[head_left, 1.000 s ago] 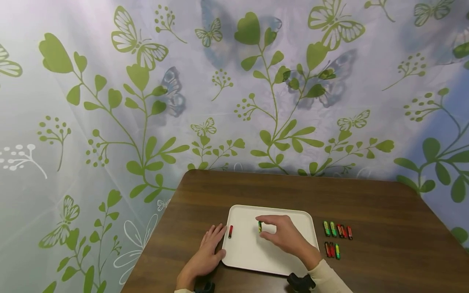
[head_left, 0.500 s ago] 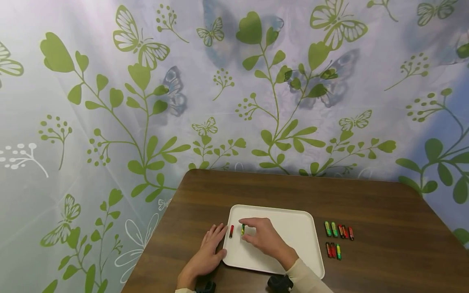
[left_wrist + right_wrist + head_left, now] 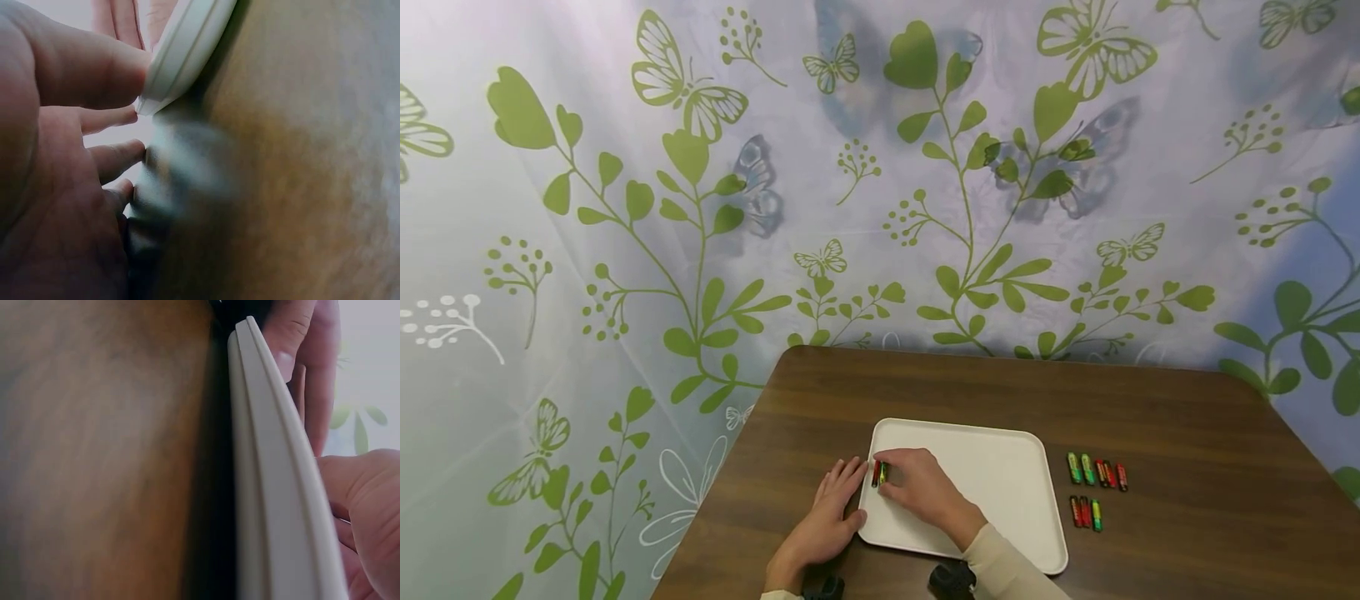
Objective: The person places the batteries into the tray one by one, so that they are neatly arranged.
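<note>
In the head view my right hand [image 3: 921, 492] pinches a small green battery [image 3: 883, 475] between thumb and fingertips. That battery is at the left side of a white tray [image 3: 970, 492], close beside a red-and-black battery [image 3: 876, 473]. Whether the two touch, I cannot tell. With fingers extended, my left hand [image 3: 827, 525] rests at the tray's left edge. The left wrist view has the left thumb against the tray rim [image 3: 181, 56]. From the right wrist, the tray wall [image 3: 281, 487] hides much of the right hand [image 3: 381, 519], and the held battery is out of sight.
Right of the tray, batteries lie in two rows on the brown wooden table [image 3: 1187, 467]. The far row has green batteries [image 3: 1081, 468] and red ones [image 3: 1111, 475]; the near row has red ones [image 3: 1080, 512] and a green one [image 3: 1097, 515]. A patterned curtain [image 3: 850, 208] hangs behind.
My right hand has carried the green battery leftward across the tray, from near its middle to beside the red-and-black battery. The left hand has stayed at the tray's edge.
</note>
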### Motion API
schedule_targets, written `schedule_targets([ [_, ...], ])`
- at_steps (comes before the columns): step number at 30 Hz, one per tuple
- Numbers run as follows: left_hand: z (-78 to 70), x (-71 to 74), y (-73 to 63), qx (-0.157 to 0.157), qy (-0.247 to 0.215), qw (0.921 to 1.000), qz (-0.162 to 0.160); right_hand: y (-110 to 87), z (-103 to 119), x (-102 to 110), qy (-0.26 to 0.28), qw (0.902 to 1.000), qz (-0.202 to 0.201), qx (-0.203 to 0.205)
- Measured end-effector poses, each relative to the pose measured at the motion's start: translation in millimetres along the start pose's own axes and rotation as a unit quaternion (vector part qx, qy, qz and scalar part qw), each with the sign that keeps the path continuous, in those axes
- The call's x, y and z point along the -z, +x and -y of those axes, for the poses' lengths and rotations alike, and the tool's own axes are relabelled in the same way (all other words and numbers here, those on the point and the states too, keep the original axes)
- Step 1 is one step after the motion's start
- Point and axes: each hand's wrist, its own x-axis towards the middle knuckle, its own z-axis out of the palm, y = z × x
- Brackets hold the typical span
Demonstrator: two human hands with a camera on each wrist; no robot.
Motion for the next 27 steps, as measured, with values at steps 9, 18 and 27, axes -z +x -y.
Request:
schedule_targets([
  [9, 3.4, -1.4, 1.7, 0.01, 0.008, 0.9999, 0.001, 4.7, 2, -5, 0.004, 1.0, 0.002, 0.006],
  [18, -3.7, -0.6, 1.2, 0.019, 0.023, 0.9996, 0.001, -5.6, -4, 8, -0.002, 0.9999, -0.015, 0.0],
  [27, -10.1, 0.3, 1.7, 0.038, 0.019, 0.9991, 0.005, -22.9, -12, 30, 0.013, 0.9994, -0.031, 0.0],
])
